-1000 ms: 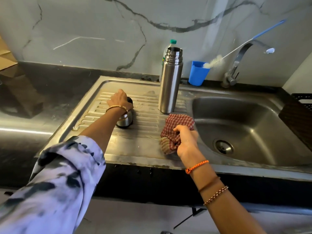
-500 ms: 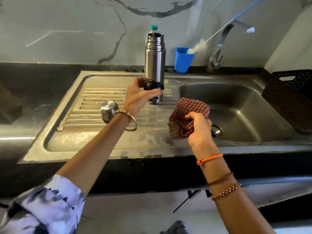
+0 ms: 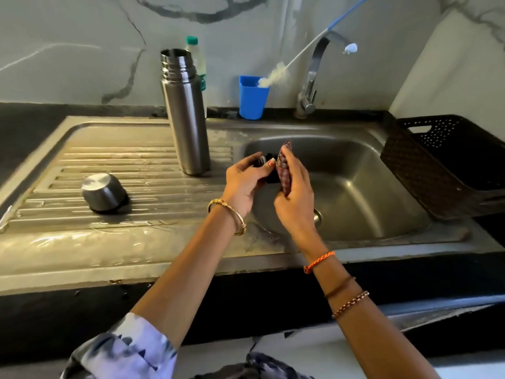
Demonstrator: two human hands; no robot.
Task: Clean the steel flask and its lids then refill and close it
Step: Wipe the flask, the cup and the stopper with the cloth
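Note:
The steel flask (image 3: pixel 185 113) stands upright and uncapped on the drainboard (image 3: pixel 114 160). Its steel cup lid (image 3: pixel 103 192) lies upside down to the left. My left hand (image 3: pixel 244 181) grips the small black inner lid (image 3: pixel 264 164) over the left edge of the sink basin (image 3: pixel 355 192). My right hand (image 3: pixel 296 192) holds a red checked cloth (image 3: pixel 283 170) pressed against that lid. Most of the inner lid is hidden between my hands and the cloth.
A blue cup (image 3: pixel 252 98) holding a long bottle brush (image 3: pixel 276 76) stands at the back beside the tap (image 3: pixel 314 77). A plastic bottle (image 3: pixel 198 61) stands behind the flask. A dark perforated basket (image 3: pixel 448 165) sits at the right of the sink.
My left hand lifted the black inner lid off the steel cup lid and carried it right over the basin. My right hand raised the cloth from the drainboard to meet it.

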